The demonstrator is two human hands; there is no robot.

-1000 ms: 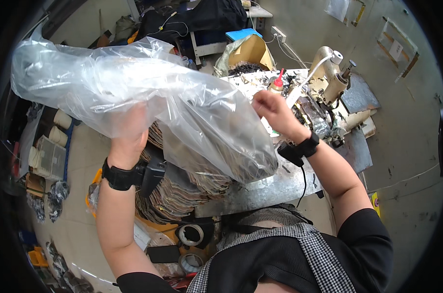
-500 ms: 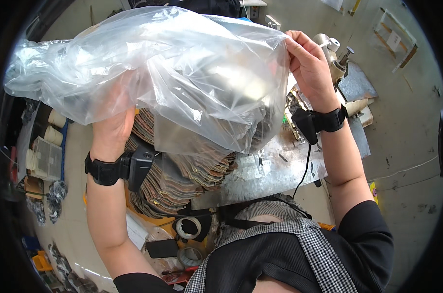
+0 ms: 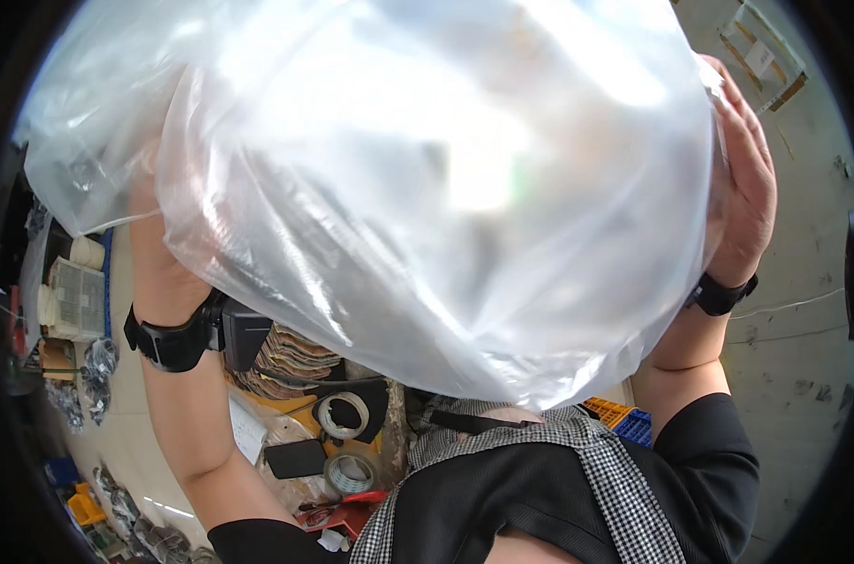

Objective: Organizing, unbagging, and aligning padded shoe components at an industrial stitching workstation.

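A large clear plastic bag [image 3: 427, 235] is raised and puffed out, filling the upper middle of the head view. Its far end runs out of view at the top. At its right edge my right hand [image 3: 745, 188] is closed on the film, the fingers bent round it. My left hand [image 3: 166, 249] is at the left side, its upper part behind or inside the film; its fingers are blurred and I cannot make out their grip. Below the bag a stack of layered brownish sheets [image 3: 281, 362] shows only in part, near my left wrist.
Tape rolls [image 3: 342, 414], a black phone-like slab [image 3: 295, 459] and a red tool [image 3: 342, 515] lie nearest me. A blue and orange crate [image 3: 624, 420] stands by my right side. Containers [image 3: 74, 296] line the left. The bag hides the metal work surface.
The bag has come up and closer, swelling wider and covering the metal surface and most of the stack. My right hand has moved right and downward, my left hand slightly left.
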